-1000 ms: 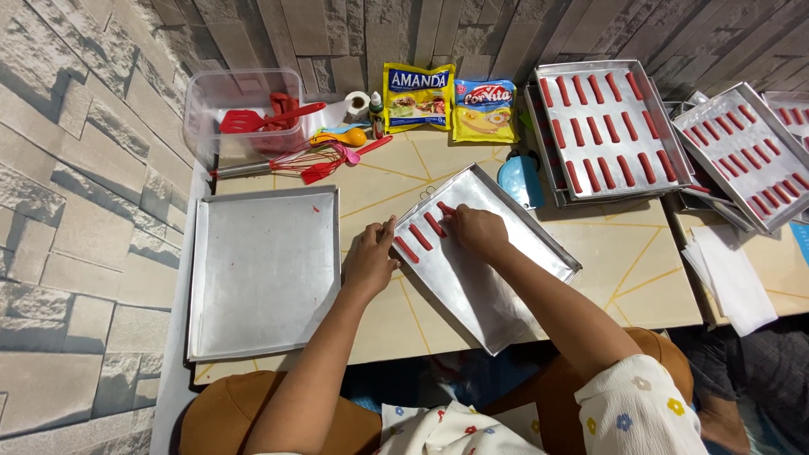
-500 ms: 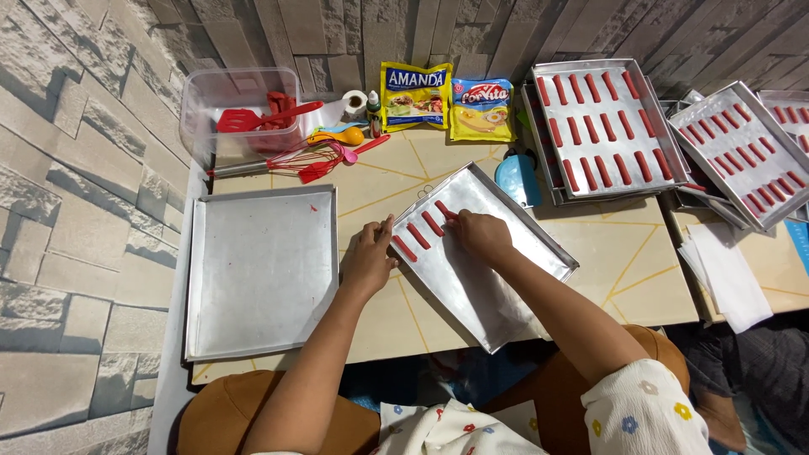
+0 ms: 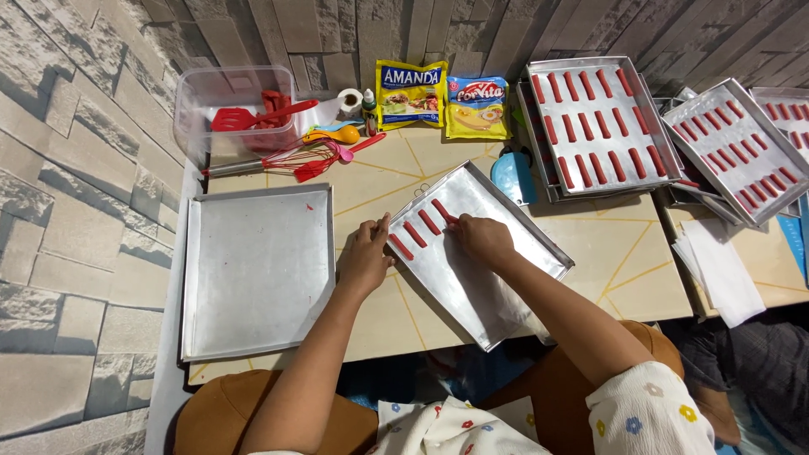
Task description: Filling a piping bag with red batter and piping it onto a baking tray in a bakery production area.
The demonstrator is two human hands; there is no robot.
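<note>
both hands work over a tilted metal tray [image 3: 497,278] that lies cornerwise on the table [image 3: 371,312], its near corner jutting past the table's near edge. the left hand [image 3: 364,259] rests at the tray's left rim, fingers loosely curled beside the nearest red strip [image 3: 401,246]; whether it pinches anything cannot be told. the right hand [image 3: 480,240] lies palm down on the tray, fingertips on the last strip of a short row of red strips [image 3: 421,227]; its grip is hidden under the fingers. the rest of this tray, near the right forearm, is bare.

left of the left hand sits an empty tray [image 3: 253,278], with bare tabletop between the two. beyond the hands, a clear tub [image 3: 198,109] holds red utensils, with two food packets [image 3: 442,101] beside it. right of the right hand, a filled tray [image 3: 594,126] carries rows of strips; further trays [image 3: 742,147] are cut off at the frame's edge.
</note>
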